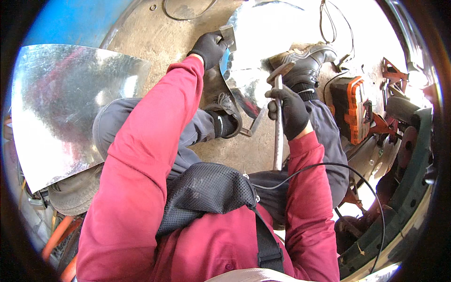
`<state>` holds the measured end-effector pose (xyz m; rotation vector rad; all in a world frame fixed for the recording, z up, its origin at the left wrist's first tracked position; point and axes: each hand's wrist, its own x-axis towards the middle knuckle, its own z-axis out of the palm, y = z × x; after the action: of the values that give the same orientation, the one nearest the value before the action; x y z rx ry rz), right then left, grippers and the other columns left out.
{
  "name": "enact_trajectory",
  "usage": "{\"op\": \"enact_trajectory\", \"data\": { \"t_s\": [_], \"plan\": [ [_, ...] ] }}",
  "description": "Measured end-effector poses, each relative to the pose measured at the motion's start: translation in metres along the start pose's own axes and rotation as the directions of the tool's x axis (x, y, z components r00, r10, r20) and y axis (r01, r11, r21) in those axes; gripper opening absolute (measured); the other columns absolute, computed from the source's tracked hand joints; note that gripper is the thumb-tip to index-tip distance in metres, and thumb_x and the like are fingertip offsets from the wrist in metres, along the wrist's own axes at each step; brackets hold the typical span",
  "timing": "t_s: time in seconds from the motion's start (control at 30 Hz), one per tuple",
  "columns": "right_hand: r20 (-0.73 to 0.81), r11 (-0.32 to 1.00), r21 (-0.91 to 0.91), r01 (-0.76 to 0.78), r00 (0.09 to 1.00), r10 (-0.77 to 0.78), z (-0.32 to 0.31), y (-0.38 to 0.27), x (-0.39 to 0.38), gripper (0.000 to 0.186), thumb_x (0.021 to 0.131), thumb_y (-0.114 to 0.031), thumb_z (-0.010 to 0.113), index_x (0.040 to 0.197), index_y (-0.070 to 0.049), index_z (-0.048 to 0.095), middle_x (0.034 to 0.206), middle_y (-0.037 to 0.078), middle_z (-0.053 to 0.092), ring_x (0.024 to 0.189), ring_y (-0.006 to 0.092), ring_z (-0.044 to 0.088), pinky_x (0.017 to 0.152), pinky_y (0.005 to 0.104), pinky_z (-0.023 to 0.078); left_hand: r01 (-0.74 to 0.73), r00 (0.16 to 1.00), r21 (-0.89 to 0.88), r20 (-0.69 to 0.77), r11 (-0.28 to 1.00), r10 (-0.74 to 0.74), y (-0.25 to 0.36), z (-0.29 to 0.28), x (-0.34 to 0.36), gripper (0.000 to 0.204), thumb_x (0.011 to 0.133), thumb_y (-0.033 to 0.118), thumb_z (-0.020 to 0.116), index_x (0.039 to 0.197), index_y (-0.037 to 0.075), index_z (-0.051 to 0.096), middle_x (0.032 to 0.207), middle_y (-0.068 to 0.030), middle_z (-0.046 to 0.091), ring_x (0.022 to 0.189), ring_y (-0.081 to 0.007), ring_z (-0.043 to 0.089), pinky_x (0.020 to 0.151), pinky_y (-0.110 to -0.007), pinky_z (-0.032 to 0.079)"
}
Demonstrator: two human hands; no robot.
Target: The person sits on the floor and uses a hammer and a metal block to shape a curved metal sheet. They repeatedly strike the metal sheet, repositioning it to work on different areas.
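Observation:
My left hand (pixel 210 49), in a black glove, is closed on a flat grey metal piece (pixel 229 37) at the left edge of a shiny metal sheet (pixel 246 66). In the other black glove, my right hand (pixel 290 110) grips a hammer (pixel 278 141) by its pale handle. The hammer's head (pixel 282 71) points away from me, over the sheet and beside my right boot (pixel 307 63). My left shoe (pixel 224 110) rests along the sheet's near left side. Near its toe and heel lies a thin metal bar (pixel 256 123).
A second large metal sheet (pixel 70 108) leans at the left above a tyre (pixel 77 190). On the right stand a black and orange toolbox (pixel 350 110) and orange metal stands (pixel 393 73). Cables (pixel 331 23) lie on the concrete floor (pixel 145 33). A blue panel (pixel 70 23) is at the far left.

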<state>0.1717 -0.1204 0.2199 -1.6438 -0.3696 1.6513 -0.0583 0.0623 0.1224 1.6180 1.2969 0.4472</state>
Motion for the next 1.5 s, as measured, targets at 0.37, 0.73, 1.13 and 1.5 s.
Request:
{"op": "enact_trajectory", "data": {
  "t_s": [0.37,0.73,1.13,1.5],
  "plan": [
    [-0.038,0.922,-0.368,0.118,0.989,-0.142,0.004,0.01,-0.016,0.03,0.102,-0.014,0.06,0.129,-0.002,0.062,0.079,0.003,0.06,0.05,0.0087,0.053,0.043,0.0257,0.042,-0.026,1.0,0.023,0.004,0.999,0.025,-0.018,0.015,0.003,0.039,0.1,0.036,0.071,0.112,-0.001,0.078,0.108,-0.0211,0.078,0.102,-0.0313,0.074,0.093,-0.039,0.055],
    [0.171,0.239,-0.918,0.316,0.859,-0.482,-0.066,-0.028,-0.039,0.043,0.107,-0.015,0.059,0.148,0.0,0.055,0.113,0.016,0.074,0.096,0.0233,0.071,0.086,0.0375,0.055,-0.02,0.998,0.064,0.057,0.998,0.016,-0.049,0.009,0.003,0.036,0.102,0.036,0.071,0.111,0.002,0.077,0.1,-0.0171,0.078,0.091,-0.0265,0.073,0.087,-0.038,0.055],
    [0.193,0.393,-0.765,0.51,0.764,-0.616,-0.057,-0.048,-0.045,0.049,0.109,-0.013,0.058,0.155,0.002,0.05,0.144,0.021,0.066,0.134,0.0218,0.062,0.11,0.035,0.049,-0.147,0.988,-0.09,-0.067,0.985,0.142,-0.034,0.015,-0.014,0.044,0.1,0.041,0.074,0.089,-0.001,0.074,0.08,-0.0167,0.071,0.069,-0.0252,0.057,0.074,-0.041,0.051],
    [0.243,0.456,-0.749,0.48,0.84,-0.485,-0.015,-0.059,-0.052,0.052,0.107,-0.007,0.06,0.158,-0.004,0.05,0.136,0.019,0.071,0.114,0.0183,0.07,0.1,0.0339,0.055,-0.059,0.998,0.093,-0.021,0.994,0.061,-0.037,0.012,-0.012,0.052,0.098,0.044,0.076,0.077,-0.002,0.065,0.073,-0.0208,0.063,0.065,-0.0301,0.052,0.069,-0.044,0.048]
  ]
}}
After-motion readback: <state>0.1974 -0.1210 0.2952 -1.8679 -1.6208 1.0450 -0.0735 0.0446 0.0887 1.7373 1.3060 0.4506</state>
